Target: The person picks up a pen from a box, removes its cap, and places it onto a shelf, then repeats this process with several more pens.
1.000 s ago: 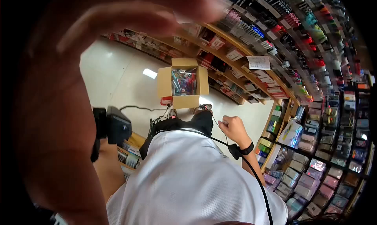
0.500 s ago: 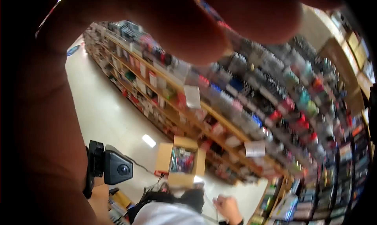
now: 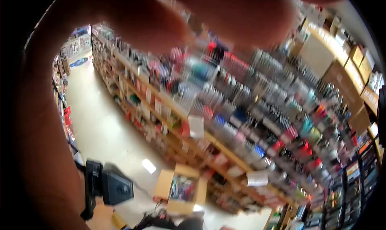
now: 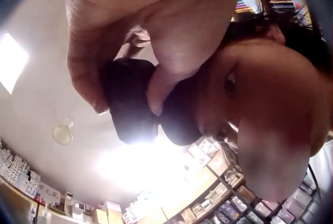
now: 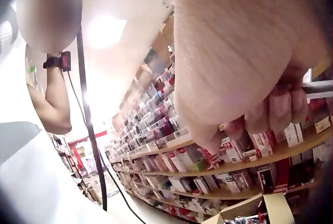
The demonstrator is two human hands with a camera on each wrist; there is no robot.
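Close to the lens, my left hand (image 3: 44,141) covers the left side and top of the head view, blurred. In the left wrist view that hand (image 4: 156,21) pinches a black device (image 4: 132,101) beside the person's head between thumb and fingers. My right hand (image 5: 234,62) has its fingers curled round a thin grey rod (image 5: 318,88) that sticks out to the right; the rest of it is hidden. Below on the floor stands an open cardboard box (image 3: 179,207) with many mixed pen-like items (image 3: 183,188) inside; its flaps (image 5: 279,209) show under the right hand.
Long wooden shelves (image 3: 237,161) with packed goods and pen racks (image 3: 273,105) run along the right. A pale floor aisle (image 3: 104,121) stretches away at the left. A black camera (image 3: 118,188) sits on the left wrist. Cardboard cartons (image 3: 341,79) stand at upper right.
The head view has tilted upward, so the box and body sit lower and more shelving shows. My right hand has dropped almost out at the bottom edge. Left fingers now reach farther across the top.
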